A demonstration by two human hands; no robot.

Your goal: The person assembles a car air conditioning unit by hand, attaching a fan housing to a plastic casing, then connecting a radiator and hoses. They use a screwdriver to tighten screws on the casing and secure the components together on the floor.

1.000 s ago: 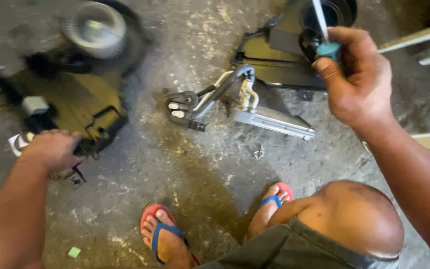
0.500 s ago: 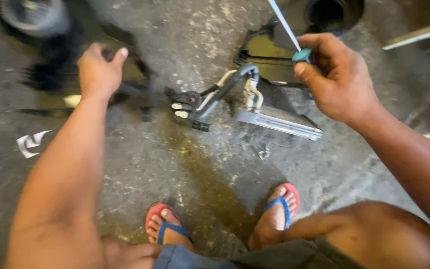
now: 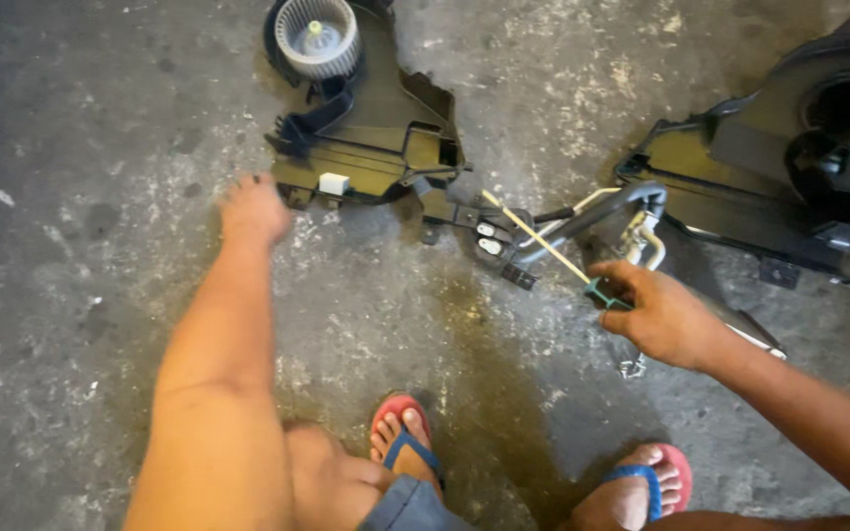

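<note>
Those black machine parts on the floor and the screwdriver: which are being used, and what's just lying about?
In use:
left hand at the black housing with the round fan
right hand holding the screwdriver
pipe assembly

Lying about:
second black housing
small metal bit on the concrete floor

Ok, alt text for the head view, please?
Right hand holds a green-handled screwdriver by pipe fittings; left hand touches a black blower housing on concrete floor.
</note>
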